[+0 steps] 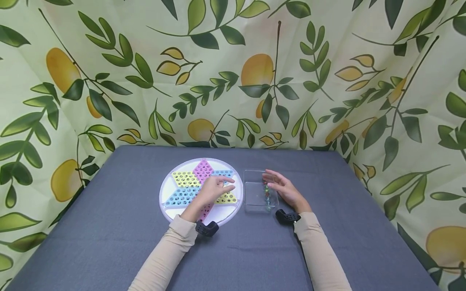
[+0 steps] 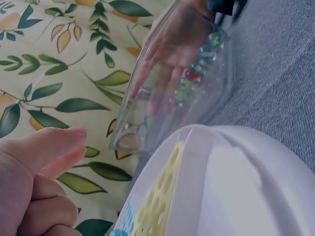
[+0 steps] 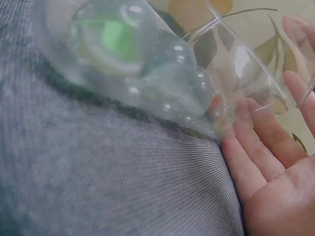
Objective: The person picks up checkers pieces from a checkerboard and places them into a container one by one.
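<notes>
A round white board (image 1: 167, 173) with a star of pink, yellow and blue holed sections lies on the table. Over its right half hovers my left hand (image 1: 212, 190), index finger and thumb reaching forward with a gap between their tips. In the left wrist view its other fingers fold toward the palm, and no object shows between finger and thumb. Beside the board is a clear plastic box (image 1: 253, 197); colored glass marbles (image 1: 267, 194) line up along its right side. My right hand (image 1: 285, 190) rests against that side with fingers extended, seen through the plastic in both wrist views.
Grey cloth (image 1: 120, 226) covers the table. A curtain printed with leaves and fruit (image 1: 218, 101) hangs behind and along both sides. One blue marble (image 2: 118, 232) sits at the board's blue section in the left wrist view. Black wrist cameras are strapped on both wrists.
</notes>
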Tool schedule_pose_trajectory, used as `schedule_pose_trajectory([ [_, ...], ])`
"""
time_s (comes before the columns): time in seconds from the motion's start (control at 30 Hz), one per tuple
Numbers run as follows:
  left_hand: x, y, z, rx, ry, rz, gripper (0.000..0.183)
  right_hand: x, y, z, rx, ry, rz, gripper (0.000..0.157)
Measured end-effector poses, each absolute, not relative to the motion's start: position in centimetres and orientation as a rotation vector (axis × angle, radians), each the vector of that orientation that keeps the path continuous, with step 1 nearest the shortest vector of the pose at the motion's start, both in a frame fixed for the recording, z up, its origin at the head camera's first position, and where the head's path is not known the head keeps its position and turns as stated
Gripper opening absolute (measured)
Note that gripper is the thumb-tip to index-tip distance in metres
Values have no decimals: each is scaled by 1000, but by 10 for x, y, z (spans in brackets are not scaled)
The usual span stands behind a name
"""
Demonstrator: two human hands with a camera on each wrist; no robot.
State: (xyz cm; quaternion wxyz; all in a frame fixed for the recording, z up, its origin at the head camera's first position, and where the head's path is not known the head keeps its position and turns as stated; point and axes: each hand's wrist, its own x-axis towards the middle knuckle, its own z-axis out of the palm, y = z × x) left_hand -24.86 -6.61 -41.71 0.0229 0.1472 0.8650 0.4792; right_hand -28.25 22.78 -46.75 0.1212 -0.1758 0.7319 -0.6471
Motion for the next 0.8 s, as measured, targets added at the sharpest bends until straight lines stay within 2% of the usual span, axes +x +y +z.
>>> schedule_pose_trajectory([
  [0.4,-255,-77,-419,333,2679,1516,28,-281,227,-467,-531,2124,-1906,62],
  [0.8,-261,-82,-422,321,2797,1432,28,-281,228,-468,-518,2145,-1879,63],
])
